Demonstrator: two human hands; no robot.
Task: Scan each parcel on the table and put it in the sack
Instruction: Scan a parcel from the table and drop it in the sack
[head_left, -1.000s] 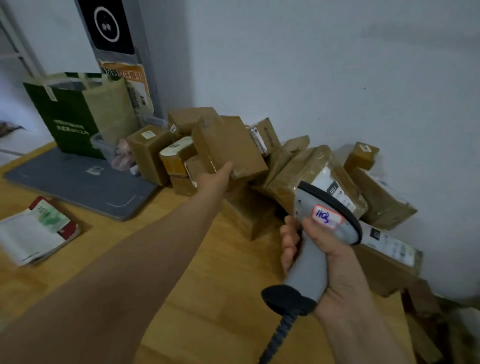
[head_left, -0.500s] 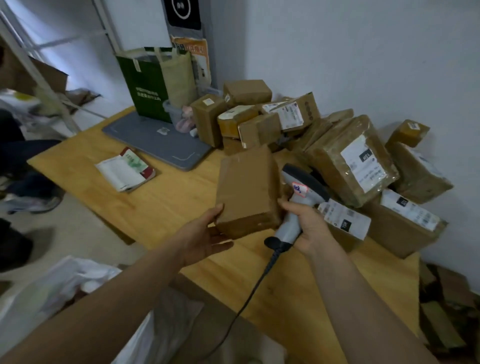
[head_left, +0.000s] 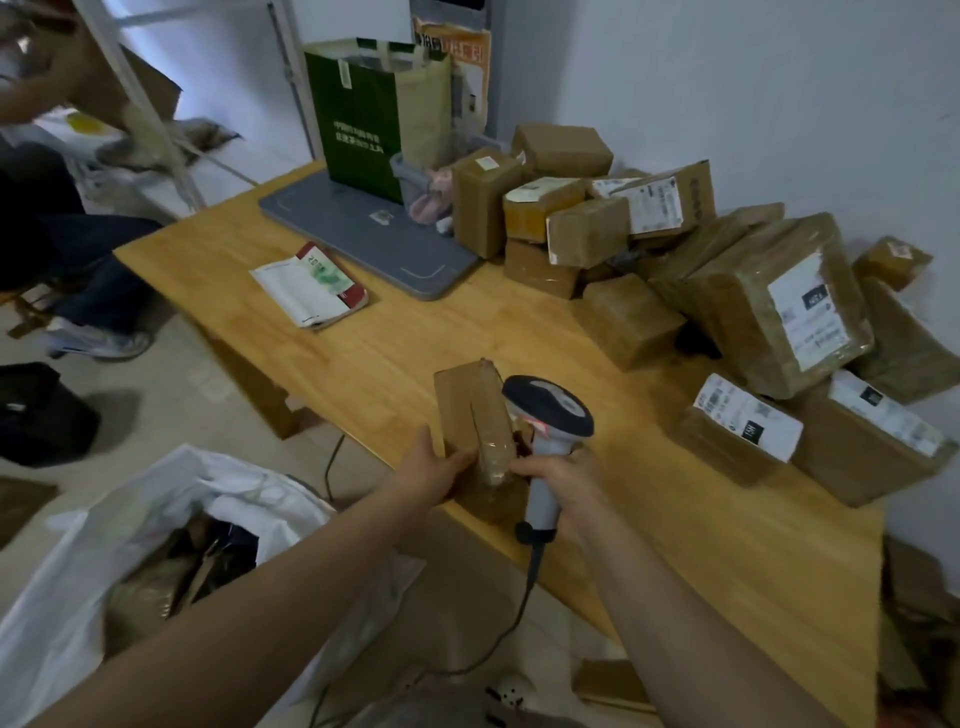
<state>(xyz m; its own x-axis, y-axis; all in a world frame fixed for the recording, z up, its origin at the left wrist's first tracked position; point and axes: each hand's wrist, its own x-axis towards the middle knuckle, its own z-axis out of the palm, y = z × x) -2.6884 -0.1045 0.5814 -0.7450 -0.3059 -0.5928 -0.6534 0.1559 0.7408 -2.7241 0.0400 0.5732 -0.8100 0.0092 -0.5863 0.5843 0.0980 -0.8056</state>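
Note:
My left hand (head_left: 434, 473) grips a brown taped parcel (head_left: 470, 415) upright at the near edge of the wooden table (head_left: 426, 343). My right hand (head_left: 563, 480) holds a grey handheld scanner (head_left: 545, 415) by its handle, its head right against the parcel's right side with a red glow showing. A pile of brown parcels (head_left: 675, 275) lies along the wall on the table's right half, some with white labels. The white sack (head_left: 130, 551) stands open on the floor at lower left with parcels inside.
A grey flat pad (head_left: 363, 234), a green bag (head_left: 358, 124) and a booklet (head_left: 311, 286) sit on the table's far left. A seated person's legs (head_left: 62, 249) are at left. Cardboard scraps (head_left: 914, 613) lie on the floor at right. The scanner cable (head_left: 498, 639) hangs down.
My left hand took a parcel from the pile and brought it to the table's near edge. The scanner moved in against it. My view swung left and down, revealing the sack.

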